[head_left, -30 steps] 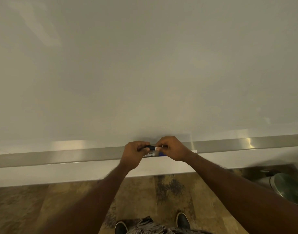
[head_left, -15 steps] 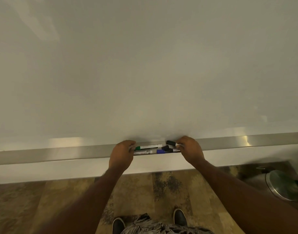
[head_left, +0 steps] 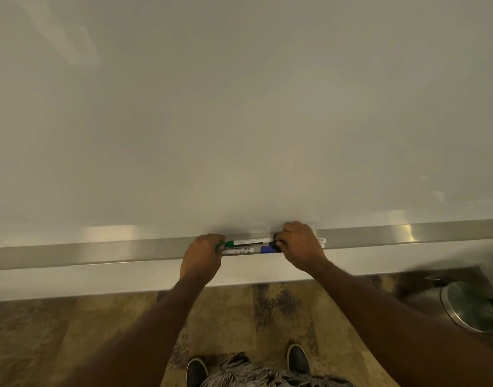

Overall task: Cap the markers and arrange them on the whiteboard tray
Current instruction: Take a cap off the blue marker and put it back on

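The whiteboard tray (head_left: 100, 254), a long metal ledge, runs across the view below the whiteboard (head_left: 239, 107), and all positions here are given relative to it. Both hands rest on the tray near its middle. The left hand (head_left: 202, 258) lies curled over the tray's front edge, with its fingertips at the green cap end of the green marker (head_left: 246, 242); whether the fingers pinch the cap or only touch it cannot be told. This marker lies lengthwise along the back of the tray, its white barrel pointing toward the right hand. A second marker (head_left: 238, 251) with a white barrel lies just in front of it, parallel and close to the tray's front lip, one end hidden under the left hand. The right hand (head_left: 302, 245) covers the tray beside these two, fingers bent down onto a black marker (head_left: 276, 244); its grip appears closed around the black part, but most of that marker is hidden. A blue cap (head_left: 266, 249) shows just beside the right fingertips, near the front lip. A white marker end (head_left: 321, 241) projects from behind the right hand. Below the tray, a metal bin (head_left: 468, 308) stands on the floor (head_left: 100, 331), well off to the right.
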A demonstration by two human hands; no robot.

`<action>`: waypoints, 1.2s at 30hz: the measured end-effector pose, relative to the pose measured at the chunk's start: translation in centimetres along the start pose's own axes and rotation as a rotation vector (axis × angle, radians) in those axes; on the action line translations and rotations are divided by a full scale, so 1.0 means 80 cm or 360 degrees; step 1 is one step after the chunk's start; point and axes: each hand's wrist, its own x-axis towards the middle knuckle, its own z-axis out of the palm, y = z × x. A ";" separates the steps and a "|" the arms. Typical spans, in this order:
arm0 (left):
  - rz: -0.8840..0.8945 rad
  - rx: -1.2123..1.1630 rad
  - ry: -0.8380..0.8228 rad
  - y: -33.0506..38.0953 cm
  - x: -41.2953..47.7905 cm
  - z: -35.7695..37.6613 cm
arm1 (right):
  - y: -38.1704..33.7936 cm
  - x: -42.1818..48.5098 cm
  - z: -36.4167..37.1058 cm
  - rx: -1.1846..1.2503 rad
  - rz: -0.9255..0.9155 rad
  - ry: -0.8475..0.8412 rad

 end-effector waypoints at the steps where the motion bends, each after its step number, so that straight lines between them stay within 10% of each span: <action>1: 0.0010 0.0000 0.0017 -0.001 -0.001 0.000 | -0.002 0.002 0.000 -0.0011 0.0003 -0.0045; 19: 0.0231 -0.0157 0.0060 0.037 -0.001 0.008 | -0.015 0.009 -0.010 0.0066 0.0011 0.0011; 30: -0.0122 -0.0965 -0.0239 0.085 0.011 0.020 | -0.041 0.005 -0.033 0.0402 -0.0251 0.0224; 36: -0.0384 -0.1138 -0.0066 0.054 0.005 0.017 | 0.013 -0.016 -0.034 0.0192 0.0072 0.0030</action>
